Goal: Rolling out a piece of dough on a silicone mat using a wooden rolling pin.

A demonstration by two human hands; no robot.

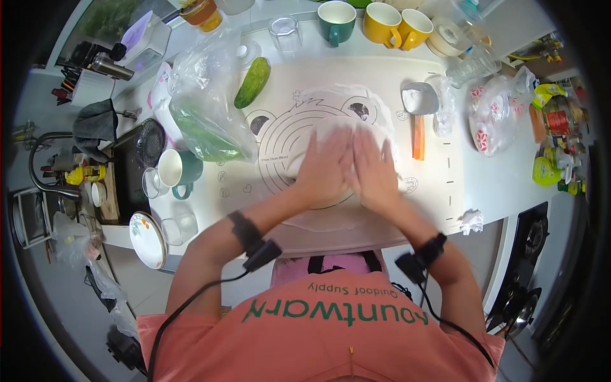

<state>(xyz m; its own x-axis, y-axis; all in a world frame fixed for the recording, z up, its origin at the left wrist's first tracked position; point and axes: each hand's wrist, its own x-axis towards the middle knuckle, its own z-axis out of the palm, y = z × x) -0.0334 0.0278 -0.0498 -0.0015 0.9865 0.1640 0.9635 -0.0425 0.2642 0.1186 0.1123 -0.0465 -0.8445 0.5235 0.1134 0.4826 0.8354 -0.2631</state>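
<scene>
A large round sheet of pale dough (348,125) lies on a printed pastry mat (281,81), with white flour spread around it. My left hand (325,164) rests palm down on the dough, its fingers blurred and pointing away from me. Beside it, my right hand (373,167) presses on the dough too, the two hands nearly touching at the thumbs. The dough under both palms is hidden. To the right of the dough, a scoop of flour (420,98) with an orange handle lies on the mat. A green cucumber (252,82) lies at the mat's upper left.
Left of the mat are a clear plastic bag of greens (205,114), a teal mug (180,169), glasses (179,228) and a plate (147,240). Several mugs (382,24) line the back. A patterned plastic bag (494,114) and crumpled tissue (471,221) are at right.
</scene>
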